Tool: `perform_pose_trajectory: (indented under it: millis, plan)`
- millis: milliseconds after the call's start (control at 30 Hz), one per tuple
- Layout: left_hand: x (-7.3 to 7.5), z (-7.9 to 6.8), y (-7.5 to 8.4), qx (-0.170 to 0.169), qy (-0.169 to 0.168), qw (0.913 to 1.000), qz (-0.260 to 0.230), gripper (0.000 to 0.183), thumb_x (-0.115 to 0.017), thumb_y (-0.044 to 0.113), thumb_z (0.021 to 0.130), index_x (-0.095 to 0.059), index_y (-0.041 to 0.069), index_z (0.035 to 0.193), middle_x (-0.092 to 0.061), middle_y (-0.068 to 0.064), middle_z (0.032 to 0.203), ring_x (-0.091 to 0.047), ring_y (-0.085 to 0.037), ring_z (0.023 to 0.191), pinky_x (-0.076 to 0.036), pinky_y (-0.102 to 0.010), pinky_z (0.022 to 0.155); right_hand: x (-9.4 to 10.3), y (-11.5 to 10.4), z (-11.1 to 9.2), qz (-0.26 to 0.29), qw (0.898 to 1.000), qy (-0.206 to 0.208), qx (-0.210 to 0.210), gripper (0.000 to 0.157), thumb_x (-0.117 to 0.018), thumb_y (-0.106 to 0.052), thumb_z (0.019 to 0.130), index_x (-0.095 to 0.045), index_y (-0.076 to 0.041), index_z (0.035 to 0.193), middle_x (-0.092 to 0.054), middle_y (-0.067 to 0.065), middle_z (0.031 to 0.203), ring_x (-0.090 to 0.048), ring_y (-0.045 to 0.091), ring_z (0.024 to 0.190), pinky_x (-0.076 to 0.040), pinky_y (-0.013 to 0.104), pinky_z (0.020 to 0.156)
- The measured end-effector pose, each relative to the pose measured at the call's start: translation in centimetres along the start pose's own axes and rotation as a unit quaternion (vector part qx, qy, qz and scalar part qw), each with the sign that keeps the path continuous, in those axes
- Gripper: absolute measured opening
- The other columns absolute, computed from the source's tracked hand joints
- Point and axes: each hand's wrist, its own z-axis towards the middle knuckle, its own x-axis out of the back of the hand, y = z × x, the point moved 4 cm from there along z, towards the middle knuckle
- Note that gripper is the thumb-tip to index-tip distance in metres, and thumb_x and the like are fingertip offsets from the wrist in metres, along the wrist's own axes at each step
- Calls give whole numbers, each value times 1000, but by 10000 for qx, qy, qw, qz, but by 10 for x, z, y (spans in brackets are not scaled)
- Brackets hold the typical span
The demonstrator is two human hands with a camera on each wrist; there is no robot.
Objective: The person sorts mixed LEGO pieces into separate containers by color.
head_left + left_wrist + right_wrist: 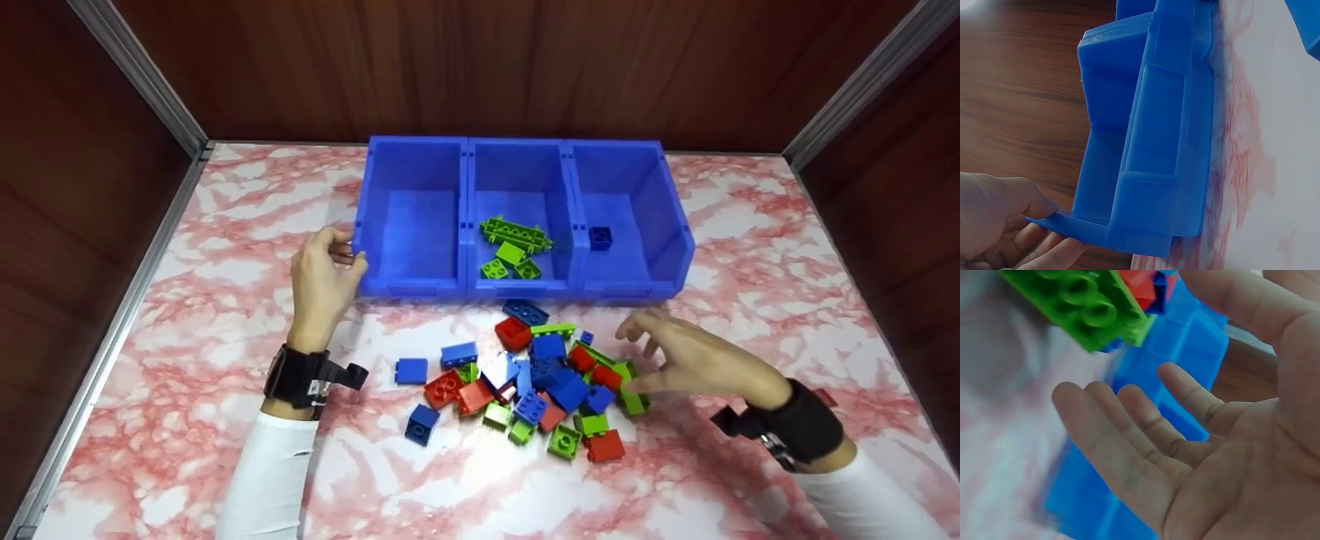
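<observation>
Three joined blue bins (521, 289) stand at the back of the table. My left hand (324, 274) pinches the left wall of the leftmost bin, thumb inside and fingers outside, as the left wrist view shows on the bin edge (1067, 226). To the right of a pile of toy bricks (547, 375), my right hand (694, 356) hovers with fingers spread and nothing in it. In the right wrist view a green brick (1081, 301) lies beyond the fingertips. Green pieces (514, 234) lie in the middle bin, and one dark blue brick (600, 238) sits in the right bin.
Red, blue and green bricks are heaped before the bins, with a blue brick (422, 424) and another blue brick (411, 370) at the left edge. A red piece (825, 397) lies beside the right wrist. Brown wooden panels (517, 67) enclose the marbled table (247, 195).
</observation>
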Motion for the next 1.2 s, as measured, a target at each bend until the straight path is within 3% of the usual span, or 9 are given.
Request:
perform_pose_trajectory:
  millis: [267, 533, 1000, 1200]
  plan:
    - [-2, 0, 0, 59, -48, 10000, -28, 28, -71, -2, 91, -67, -8, 119, -71, -25, 114, -70, -38, 101, -60, -46, 95, -25, 19, -9, 809, 9966, 131, 42, 58, -90, -34, 82, -55, -9, 122, -64, 12, 110, -64, 20, 87, -57, 26, 73]
    - [-2, 0, 0, -51, 62, 10000, -2, 27, -71, 0, 90, -68, -8, 116, -71, -25, 110, -71, -39, 98, -57, -47, 94, -37, 23, -11, 1391, 9899, 237, 153, 47, -86, -15, 83, -56, -10, 118, -63, 10, 97, -59, 12, 76, -53, 22, 66]
    - [-2, 1, -1, -18, 31, 10000, 19, 28, -72, -1, 90, -68, -8, 116, -71, -25, 111, -70, -38, 100, -59, -46, 94, -24, 20, -13, 1130, 9914, 656, 15, 37, -83, -7, 84, -61, -13, 113, -65, 7, 101, -59, 19, 85, -53, 23, 70]
    - [-2, 0, 0, 19, 4, 10000, 3, 28, -72, -1, 90, -67, -8, 117, -71, -25, 112, -70, -37, 101, -59, -46, 95, -12, 11, -13, 789, 9918, 958, 314, 35, -80, -2, 85, -65, -16, 113, -65, 2, 108, -62, 19, 88, -55, 27, 73]
